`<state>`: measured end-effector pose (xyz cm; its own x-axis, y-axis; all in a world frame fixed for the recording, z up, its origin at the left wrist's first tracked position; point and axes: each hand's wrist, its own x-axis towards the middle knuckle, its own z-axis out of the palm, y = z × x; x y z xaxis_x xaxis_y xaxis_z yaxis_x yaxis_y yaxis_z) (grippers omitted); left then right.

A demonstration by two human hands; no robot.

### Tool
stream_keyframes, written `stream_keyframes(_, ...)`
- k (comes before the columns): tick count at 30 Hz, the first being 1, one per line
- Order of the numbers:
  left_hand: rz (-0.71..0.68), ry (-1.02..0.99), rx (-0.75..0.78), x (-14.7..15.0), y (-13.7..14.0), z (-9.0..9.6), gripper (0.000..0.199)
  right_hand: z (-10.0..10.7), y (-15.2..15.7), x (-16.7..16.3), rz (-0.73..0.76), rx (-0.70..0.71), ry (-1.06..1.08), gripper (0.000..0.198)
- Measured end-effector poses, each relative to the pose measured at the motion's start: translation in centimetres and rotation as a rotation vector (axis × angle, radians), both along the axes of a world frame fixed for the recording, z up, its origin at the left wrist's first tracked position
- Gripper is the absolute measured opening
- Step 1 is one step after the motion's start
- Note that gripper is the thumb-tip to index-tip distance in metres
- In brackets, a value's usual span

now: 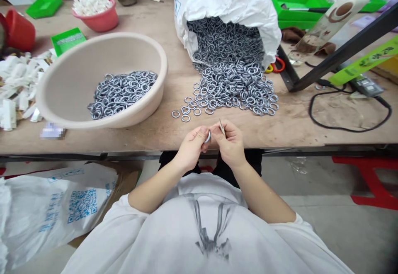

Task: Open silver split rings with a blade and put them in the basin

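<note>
At the table's front edge my left hand (193,144) pinches one grey ring (207,137) between thumb and fingers. Close beside it, my right hand (230,143) is closed on a small thin pointed tool (222,127), its tip sticking up past the thumb; its exact kind is too small to tell. The fingertips of both hands nearly meet at the ring. Just beyond them lies a heap of loose grey rings (233,87), spilling from the mouth of a white sack (224,0). To the left, a beige basin (62,75) holds many more such rings.
White plastic pieces (23,83) lie at far left, near a red bowl (96,19) of white parts and a green tray (68,40). At right are a black metal bracket (338,54), a black cable (314,114) and scissors (277,65). A red stool (370,183) stands below.
</note>
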<state>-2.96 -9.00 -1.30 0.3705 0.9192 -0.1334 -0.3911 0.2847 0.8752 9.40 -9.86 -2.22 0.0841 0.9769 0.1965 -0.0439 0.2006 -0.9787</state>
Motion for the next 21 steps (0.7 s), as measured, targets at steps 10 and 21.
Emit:
stream_keyframes(10,0.105,0.028,-0.093,0.0,0.0,0.6,0.058,0.8,-1.1,1.2,0.011,0.296,-0.677,0.046)
stream_keyframes(21,-0.030,-0.038,-0.107,-0.6,-0.3,0.2,0.058,-0.3,0.7,1.3,-0.004,0.045,-0.416,0.053)
